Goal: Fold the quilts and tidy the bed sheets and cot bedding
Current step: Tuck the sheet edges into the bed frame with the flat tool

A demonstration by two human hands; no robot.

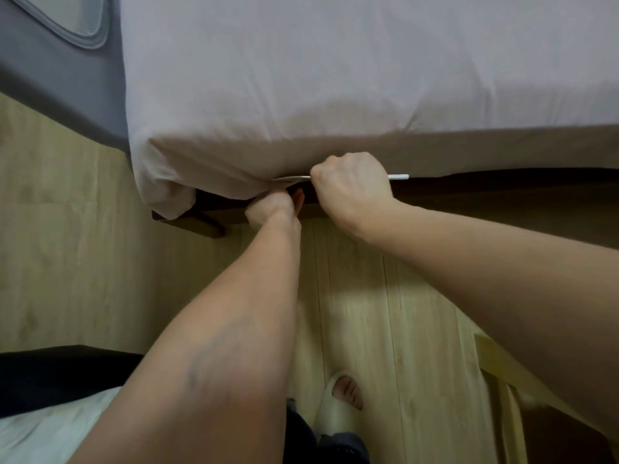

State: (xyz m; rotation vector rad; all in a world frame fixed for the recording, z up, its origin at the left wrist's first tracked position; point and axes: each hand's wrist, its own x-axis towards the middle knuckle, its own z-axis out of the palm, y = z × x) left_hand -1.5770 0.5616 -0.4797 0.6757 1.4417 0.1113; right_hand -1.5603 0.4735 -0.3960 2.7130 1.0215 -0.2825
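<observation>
My left hand (273,209): reaching under the mattress edge, fingers pinching the pale sheet (301,95).
My right hand (351,185): fisted, knuckles up, gripping a thin white-tipped tool (398,177) at the sheet's hem.

Bare forearms, white open-toe slipper (345,401), dark trousers (301,426).

A pale cotton bed sheet (335,78) is lying over the mattress, its edge hanging down at the near side above the dark wooden bed frame (502,192). Both hands are meeting at that edge, the left hand (273,209) sitting just below and left of the right hand (351,185). A thin white stick (398,177) is poking out to the right of the right hand, along the sheet's lower edge. A grey padded cushion (60,61) is lying left of the mattress, and light wooden floorboards (368,313) are stretching in front of the bed.
</observation>
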